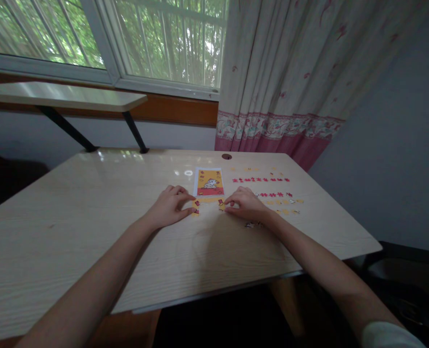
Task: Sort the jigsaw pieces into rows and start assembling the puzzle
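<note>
A partly joined jigsaw puzzle (pixel 208 199) lies on the table, a yellow strip across the top with short sides running down and bare table between them. My left hand (pixel 173 207) has its thumb and forefinger against the puzzle's left side. From the opposite side, the curled fingers of my right hand (pixel 246 205) grip the right edge. Just above the puzzle lies a picture card (pixel 210 182), showing a white animal on yellow and red. My right hand covers part of the loose pieces behind it.
Rows of loose red pieces (pixel 261 180) and yellow pieces (pixel 280 202) lie to the right. A few whitish pieces (pixel 250 224) sit below my right wrist. A raised shelf (pixel 65 96) stands at the back left of the table (pixel 102 261). A cable hole (pixel 227 156) is near the back edge, by the curtain (pixel 272 96).
</note>
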Available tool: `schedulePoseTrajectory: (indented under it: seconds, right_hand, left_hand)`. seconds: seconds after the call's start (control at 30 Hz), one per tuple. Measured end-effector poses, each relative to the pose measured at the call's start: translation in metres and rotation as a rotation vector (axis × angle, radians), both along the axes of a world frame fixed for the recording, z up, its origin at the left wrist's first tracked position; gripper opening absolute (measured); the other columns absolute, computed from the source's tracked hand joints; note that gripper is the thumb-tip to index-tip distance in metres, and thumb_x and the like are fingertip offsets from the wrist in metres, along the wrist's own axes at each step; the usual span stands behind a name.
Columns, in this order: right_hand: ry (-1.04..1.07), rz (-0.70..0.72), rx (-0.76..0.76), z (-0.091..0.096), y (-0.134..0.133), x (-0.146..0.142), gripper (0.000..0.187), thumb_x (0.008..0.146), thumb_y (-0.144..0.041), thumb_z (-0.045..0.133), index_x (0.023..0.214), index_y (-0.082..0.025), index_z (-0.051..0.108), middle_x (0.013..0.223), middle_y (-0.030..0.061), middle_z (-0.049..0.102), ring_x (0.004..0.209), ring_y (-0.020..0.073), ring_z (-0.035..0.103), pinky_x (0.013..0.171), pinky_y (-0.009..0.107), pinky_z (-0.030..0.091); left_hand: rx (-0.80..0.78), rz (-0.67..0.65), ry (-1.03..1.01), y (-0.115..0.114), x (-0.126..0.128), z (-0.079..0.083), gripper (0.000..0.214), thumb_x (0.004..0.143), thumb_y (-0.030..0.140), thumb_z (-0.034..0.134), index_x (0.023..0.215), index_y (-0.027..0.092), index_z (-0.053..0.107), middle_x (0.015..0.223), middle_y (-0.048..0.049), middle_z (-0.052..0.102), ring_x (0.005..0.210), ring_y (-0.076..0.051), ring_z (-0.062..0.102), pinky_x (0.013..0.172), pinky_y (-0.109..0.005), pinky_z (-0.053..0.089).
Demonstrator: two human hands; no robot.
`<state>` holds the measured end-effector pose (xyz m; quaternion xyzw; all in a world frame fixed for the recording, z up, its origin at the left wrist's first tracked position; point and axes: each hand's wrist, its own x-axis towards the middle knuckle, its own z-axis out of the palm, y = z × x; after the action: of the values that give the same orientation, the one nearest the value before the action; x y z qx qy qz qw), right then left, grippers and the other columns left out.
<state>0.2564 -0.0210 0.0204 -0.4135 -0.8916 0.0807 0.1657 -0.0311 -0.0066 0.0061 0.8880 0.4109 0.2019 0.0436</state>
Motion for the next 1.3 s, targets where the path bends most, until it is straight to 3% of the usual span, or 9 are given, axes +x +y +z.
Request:
schedulePoseTrajectory:
  seconds: [0.17, 0.47, 1.0, 1.3]
  right_hand:
    - [-0.002, -0.005, -0.005, -0.001, 0.001, 0.001, 0.024, 0.079, -0.035, 0.060, 0.097, -0.021, 0.068, 0.088, 0.0038, 0.068, 0.087, 0.0176, 0.051, 0.082, 0.031, 0.034]
    - [-0.062, 0.122, 0.013, -0.002, 0.002, 0.002, 0.025, 0.088, -0.032, 0.048, 0.103, -0.025, 0.067, 0.093, 0.0034, 0.067, 0.089, 0.0169, 0.051, 0.080, 0.030, 0.034]
    - [-0.015, 0.143, -0.001, 0.001, 0.002, 0.002, 0.023, 0.087, -0.032, 0.050, 0.099, -0.025, 0.068, 0.094, 0.0037, 0.066, 0.091, 0.0170, 0.049, 0.084, 0.031, 0.033]
    - [-0.040, -0.148, 0.047, -0.004, 0.007, 0.005, 0.026, 0.087, -0.032, 0.048, 0.106, -0.023, 0.065, 0.099, 0.0058, 0.064, 0.096, 0.0196, 0.048, 0.090, 0.038, 0.030]
  left_hand:
    - [-0.002, 0.005, 0.003, 0.000, 0.000, 0.001, 0.045, 0.077, 0.055, 0.053, 0.106, 0.024, 0.065, 0.097, -0.0083, 0.055, 0.089, -0.023, 0.047, 0.082, -0.038, 0.036]
    - [-0.005, -0.003, 0.015, -0.002, 0.000, 0.003, 0.046, 0.076, 0.056, 0.053, 0.106, 0.024, 0.065, 0.097, -0.0082, 0.055, 0.090, -0.023, 0.047, 0.083, -0.038, 0.036]
    - [-0.014, 0.003, 0.008, -0.002, 0.000, 0.003, 0.046, 0.076, 0.057, 0.053, 0.106, 0.023, 0.066, 0.098, -0.0091, 0.056, 0.089, -0.024, 0.047, 0.083, -0.038, 0.037]
    - [-0.039, -0.026, 0.020, -0.003, -0.003, 0.011, 0.045, 0.078, 0.055, 0.052, 0.109, 0.025, 0.064, 0.098, -0.0089, 0.056, 0.091, -0.024, 0.047, 0.084, -0.039, 0.035]
